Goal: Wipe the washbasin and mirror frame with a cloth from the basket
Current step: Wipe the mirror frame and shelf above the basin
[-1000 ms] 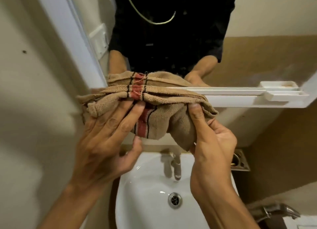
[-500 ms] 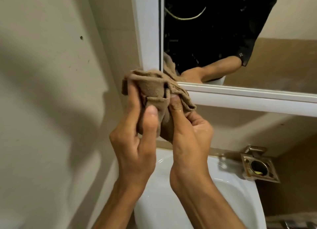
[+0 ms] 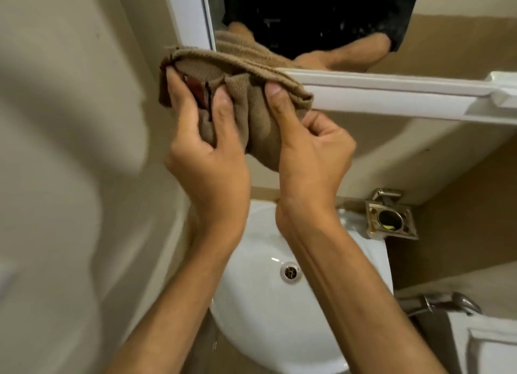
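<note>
The wall (image 3: 56,177) fills the 9 o'clock side. The basin (image 3: 268,312) is at 6 o'clock, and more of it shows now than half a second ago, with its drain (image 3: 290,272) in view. The frame (image 3: 391,99) runs from 12 o'clock down its left side, then across to 3 o'clock. The cloth (image 3: 251,99) lies on the frame's bottom left corner. It is spread wider than half a second ago, when it was bunched up. Its long way runs left to right along the bottom bar, a bit lower at the right end.

The left hand (image 3: 209,161) has its fingers and thumb curled round the cloth's left part. The right hand (image 3: 310,155) pinches the right part. Both arms cross over the basin and hide its back rim. A metal holder (image 3: 391,219) sits on the wall at 3 o'clock. A metal handle (image 3: 442,303) is at 4 o'clock.
</note>
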{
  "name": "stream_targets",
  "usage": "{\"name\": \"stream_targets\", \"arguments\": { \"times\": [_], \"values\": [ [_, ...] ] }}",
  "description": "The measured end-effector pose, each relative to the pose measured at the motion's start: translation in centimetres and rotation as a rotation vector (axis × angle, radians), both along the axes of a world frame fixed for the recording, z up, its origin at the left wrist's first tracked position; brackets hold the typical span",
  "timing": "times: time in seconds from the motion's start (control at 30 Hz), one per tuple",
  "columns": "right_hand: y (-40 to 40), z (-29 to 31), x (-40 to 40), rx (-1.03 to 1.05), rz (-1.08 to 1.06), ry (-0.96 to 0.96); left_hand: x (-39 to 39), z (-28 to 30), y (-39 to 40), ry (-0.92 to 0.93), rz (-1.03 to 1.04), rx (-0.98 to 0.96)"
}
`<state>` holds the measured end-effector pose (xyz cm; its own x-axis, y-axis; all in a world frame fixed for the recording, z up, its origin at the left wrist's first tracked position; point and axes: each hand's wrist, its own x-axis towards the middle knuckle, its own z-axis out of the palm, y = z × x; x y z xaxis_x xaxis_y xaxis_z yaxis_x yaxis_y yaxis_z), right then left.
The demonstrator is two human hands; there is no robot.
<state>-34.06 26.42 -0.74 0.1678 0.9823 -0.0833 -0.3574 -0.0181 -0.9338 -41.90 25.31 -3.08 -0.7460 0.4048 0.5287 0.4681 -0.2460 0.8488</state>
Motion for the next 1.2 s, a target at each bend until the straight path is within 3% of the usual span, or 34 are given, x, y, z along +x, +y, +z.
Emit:
{"name": "stream_targets", "arguments": {
  "times": [0.13, 0.3, 0.63, 0.8, 1.2],
  "values": [
    [0.2, 0.0, 2.8, 0.025, -0.026, -0.038, 3.8, -0.7, 0.2, 0.16, 0.006, -0.129],
    [1.1, -0.3, 8.9, 0.028, -0.131, -0.004, 8.8, -1.5, 0.0, 0.318, -0.13, -0.181],
    [2.1, -0.6, 18.2, 0.045, -0.187, -0.119, 17.4, -1.8, 1.1, 0.328, -0.218, -0.196],
    [2.1, -1.0, 16.5, 0.019, -0.116, -0.114, 13.5, -2.0, 0.2, 0.41, -0.24, -0.235],
    [1.5, -0.9, 3.1, -0.04, 0.087, -0.048, 1.4, -1.9, -0.7, 0.482, -0.023, -0.291]
  ]
}}
